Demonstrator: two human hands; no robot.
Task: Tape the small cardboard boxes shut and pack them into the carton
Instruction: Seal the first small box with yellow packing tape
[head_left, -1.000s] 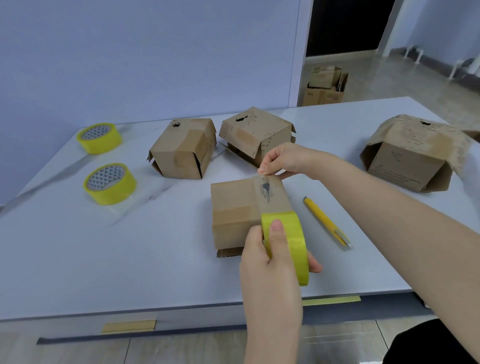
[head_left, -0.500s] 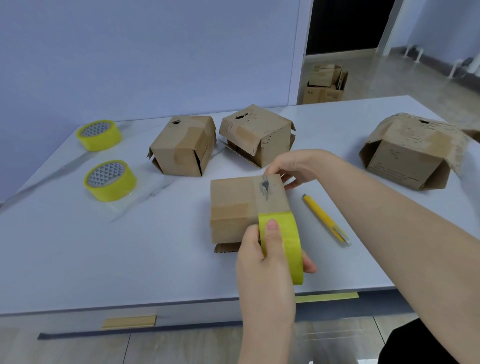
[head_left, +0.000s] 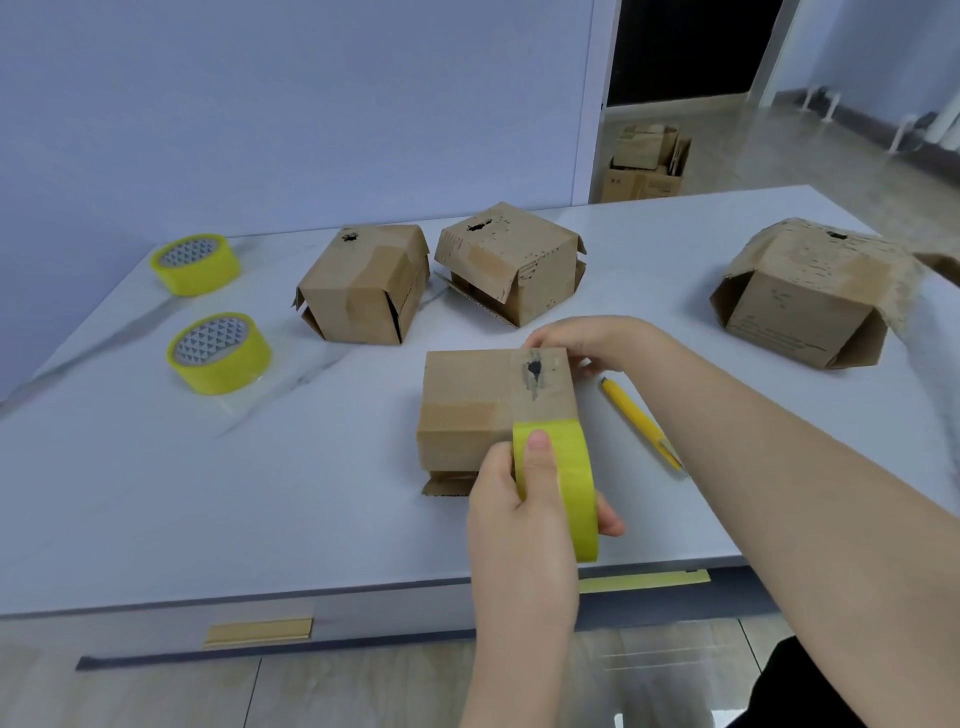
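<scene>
At the near edge of the white marbled tabletop (head_left: 260, 493), the left hand (head_left: 519, 499) is clamped on the yellow tape roll (head_left: 563, 483), thumb on top. The roll is held against the near top edge of the small brown cardboard box (head_left: 467, 410), which sits right in front. Over the last second the roll has barely budged, but the right hand (head_left: 587, 340) has dropped onto the far edge and now curls its fingers over the far right corner, pinning the box. A strip looks laid across the top, over the black hole, so I'd say this seam is nearly run and the cut comes next. Just right lies a slim yellow utility knife (head_left: 639, 421). Further back sit two more small boxes with loose flaps (head_left: 363, 286) (head_left: 509, 265), a larger splayed-open box (head_left: 800, 301) far right, and two spare yellow rolls (head_left: 218, 353) (head_left: 195, 262) left. Beyond are a pale blue wall (head_left: 311, 104), a dark doorway (head_left: 685, 47), and an open floor carton (head_left: 647, 163) stuffed with cardboard.
</scene>
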